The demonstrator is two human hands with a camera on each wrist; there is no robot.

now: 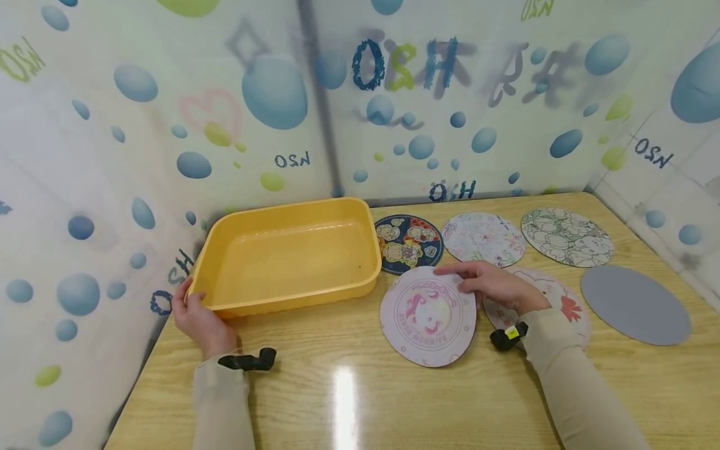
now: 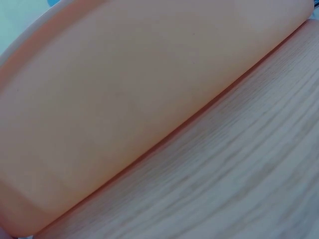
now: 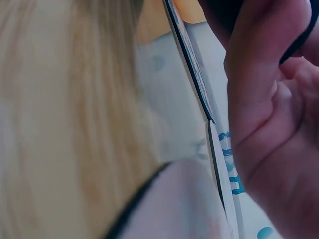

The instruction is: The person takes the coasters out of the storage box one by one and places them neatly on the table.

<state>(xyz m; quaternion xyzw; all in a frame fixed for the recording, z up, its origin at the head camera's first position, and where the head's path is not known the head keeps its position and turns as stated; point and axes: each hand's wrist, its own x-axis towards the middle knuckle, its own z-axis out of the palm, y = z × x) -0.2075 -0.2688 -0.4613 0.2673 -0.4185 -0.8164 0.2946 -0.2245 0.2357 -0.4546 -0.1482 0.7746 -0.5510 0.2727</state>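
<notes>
My right hand (image 1: 500, 284) pinches the upper right edge of a round pale pink mat (image 1: 429, 319) with a pony picture and the lettering "Rainbow Horse". This mat is tilted, its printed face toward me. At the front left corner of a yellow rectangular plastic tub (image 1: 304, 301), my left hand (image 1: 199, 320) grips the rim, thumb on the inner side. The left wrist view is filled by the tub's outer wall (image 2: 124, 99) and the wooden table (image 2: 234, 164). In the right wrist view, curled fingers (image 3: 254, 99) show at the right; the held edge is mostly hidden.
Beside the tub lies a dark blue cartoon mat (image 1: 400, 247). Farther right are a white floral mat (image 1: 484, 237), a line-drawn mat (image 1: 568, 236) and a plain grey mat (image 1: 635, 305). A pink mat with a red bow (image 1: 570, 307) lies partly under my right forearm. Patterned curtain (image 1: 371, 144) hangs behind.
</notes>
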